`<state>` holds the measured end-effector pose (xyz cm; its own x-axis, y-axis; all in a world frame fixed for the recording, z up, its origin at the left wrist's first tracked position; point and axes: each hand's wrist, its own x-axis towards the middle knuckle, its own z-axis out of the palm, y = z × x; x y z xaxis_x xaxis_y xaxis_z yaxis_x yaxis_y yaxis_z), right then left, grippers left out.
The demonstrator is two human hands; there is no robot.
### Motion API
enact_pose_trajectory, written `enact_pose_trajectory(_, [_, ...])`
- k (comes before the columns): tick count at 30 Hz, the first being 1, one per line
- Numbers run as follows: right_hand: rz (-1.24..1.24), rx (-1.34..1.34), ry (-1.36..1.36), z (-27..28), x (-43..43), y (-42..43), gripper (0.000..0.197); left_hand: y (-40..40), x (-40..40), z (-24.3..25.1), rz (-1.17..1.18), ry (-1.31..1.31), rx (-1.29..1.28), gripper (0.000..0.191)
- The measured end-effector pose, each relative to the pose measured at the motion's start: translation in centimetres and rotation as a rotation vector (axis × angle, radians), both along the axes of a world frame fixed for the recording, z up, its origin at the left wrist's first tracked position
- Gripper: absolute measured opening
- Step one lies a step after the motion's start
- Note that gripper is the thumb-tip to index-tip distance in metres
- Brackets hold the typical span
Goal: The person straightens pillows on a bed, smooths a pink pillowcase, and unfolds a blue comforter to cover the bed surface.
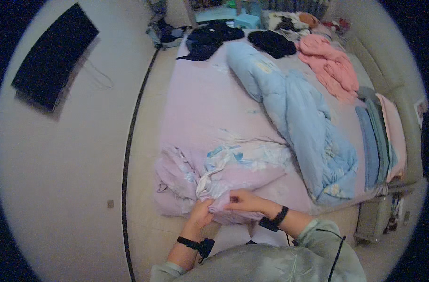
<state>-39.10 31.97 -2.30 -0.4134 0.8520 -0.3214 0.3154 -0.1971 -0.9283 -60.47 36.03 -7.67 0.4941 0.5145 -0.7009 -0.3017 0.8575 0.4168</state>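
Observation:
My left hand [201, 212] grips a gathered edge of a pink patterned bed cover [242, 179], which lies bunched at the near end of the bed. Close to its right, my right hand [245, 201] is bent over the same fabric with the fingers on it; the fingertips are partly hidden, so how firmly it holds is unclear. White and blue patches show among the folds. Beyond the bunched part, a flat pink sheet [200, 102] covers the mattress. A thick light-blue quilt [295, 116] lies lengthwise in a loose roll to the right of the bunched cover.
Dark clothes [207, 38], a black garment [272, 43] and a coral-pink cloth [329, 65] lie toward the far end. Folded textiles [375, 141] lean by the padded headboard [408, 116]. A nightstand [373, 218] is at right, a wall-mounted television [56, 56] at left.

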Motion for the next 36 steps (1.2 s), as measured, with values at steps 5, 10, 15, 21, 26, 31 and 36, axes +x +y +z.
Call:
enact_pose_trajectory(5, [-0.716, 0.526, -0.419, -7.1, 3.6, -2.0, 0.059, 1.3, -2.1, 5.8, -0.048, -0.004, 0.146, 0.044])
enact_pose_trajectory(10, [-0.114, -0.065, -0.592, -15.7, 6.4, -2.1, 0.046, 2.0, -4.2, 7.4, -0.076, -0.054, 0.282, 0.047])
enact_pose_trajectory(15, [-0.489, 0.201, 0.114, -1.2, -3.7, 7.2, 0.022, 7.0, -13.8, 2.9, -0.168, 0.311, 0.803, 0.039])
enact_pose_trajectory(21, [-0.487, 0.556, 0.391, 11.8, -5.5, 12.7, 0.015, 15.4, -15.0, 9.7, 0.149, 0.305, 0.621, 0.037])
enact_pose_trajectory(26, [0.173, 0.263, -0.125, 2.9, -7.5, 7.8, 0.048, 16.8, -19.5, 1.4, 0.611, 0.730, 0.557, 0.059])
enact_pose_trajectory(31, [0.250, 0.096, -0.073, -1.6, -8.0, 5.0, 0.040, 10.3, -22.6, -9.6, 0.196, 0.842, 0.327, 0.084])
enact_pose_trajectory(36, [-0.146, 0.013, -0.234, -0.3, -2.6, 4.1, 0.035, 4.9, -15.8, -10.7, -0.459, 0.660, 0.396, 0.076])
